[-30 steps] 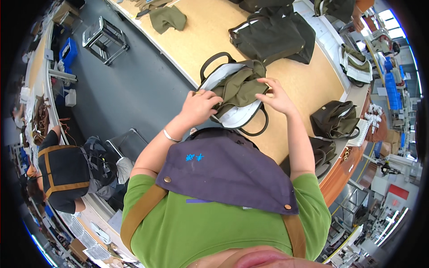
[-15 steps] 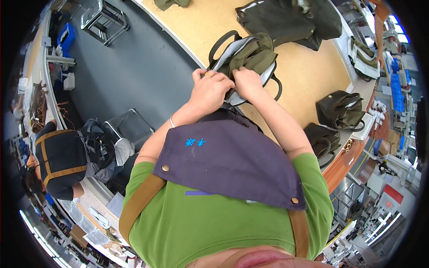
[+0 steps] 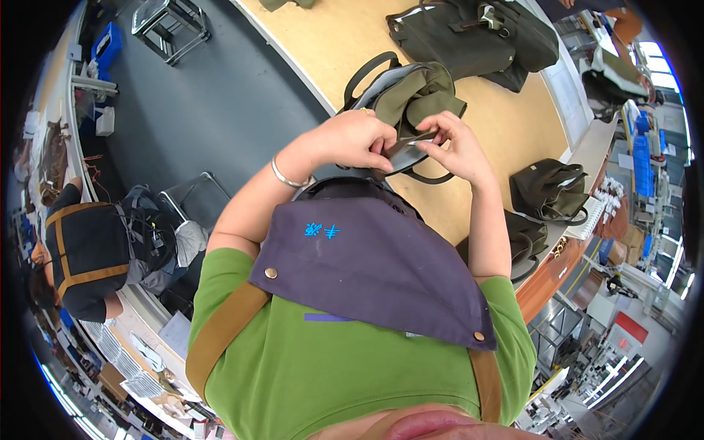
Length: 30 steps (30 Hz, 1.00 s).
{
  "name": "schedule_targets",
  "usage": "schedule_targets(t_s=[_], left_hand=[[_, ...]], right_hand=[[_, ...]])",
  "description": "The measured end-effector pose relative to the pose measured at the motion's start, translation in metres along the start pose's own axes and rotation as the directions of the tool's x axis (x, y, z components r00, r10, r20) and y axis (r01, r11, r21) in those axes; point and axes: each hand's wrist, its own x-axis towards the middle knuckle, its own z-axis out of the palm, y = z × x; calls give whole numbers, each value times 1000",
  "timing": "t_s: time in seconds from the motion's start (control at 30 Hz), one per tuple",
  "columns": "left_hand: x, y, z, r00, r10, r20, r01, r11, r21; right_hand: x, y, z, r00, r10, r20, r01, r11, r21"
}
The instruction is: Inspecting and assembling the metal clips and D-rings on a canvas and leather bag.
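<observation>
Drawing apart from your left hand [image 3: 359, 139] since half a second ago, your right hand [image 3: 455, 150] is now holding to the right, thumb and fingers pinching the end of a brown strip [image 3: 413, 138]. Your left fingers are curling around the strip's other end, though you are hiding their tips enough that I cannot tell how firmly they are pressing. Between your hands the strip is lying along the near rim of the open bag [image 3: 364, 75]; whether it is attached there, I cannot tell. That bag is resting on the table [image 3: 513, 121] near its left edge, its pale lining showing and olive cloth [image 3: 423, 92] bunching inside and spilling toward the right. One dark handle is arching up at the far left, while another is drooping beside your right wrist. Your left hand is covering part of the near rim. Just beyond, a large dark bag [image 3: 466, 48] is lying close by, crowding the space behind. Farther right, a smaller dark bag [image 3: 550, 189] is sitting beside a white notepad [image 3: 589, 218]. Across the aisle, a metal stool [image 3: 167, 29] is standing well apart.
</observation>
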Motion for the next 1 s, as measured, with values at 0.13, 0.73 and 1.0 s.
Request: schedule_targets(t_s=[0.13,0.73,1.0], left_hand=[[11,-14,-8,997,71,34,-69,996,-58],[9,1,-16,961,44,272,-52,998,25],[19,-12,-4,985,144,-100,-66,833,549]], right_hand=[[0,3,2,999,48,-23,-49,997,-55],[4,-27,9,994,110,-15,-110,992,-56],[9,-20,6,957,244,156,-214,959,-188]])
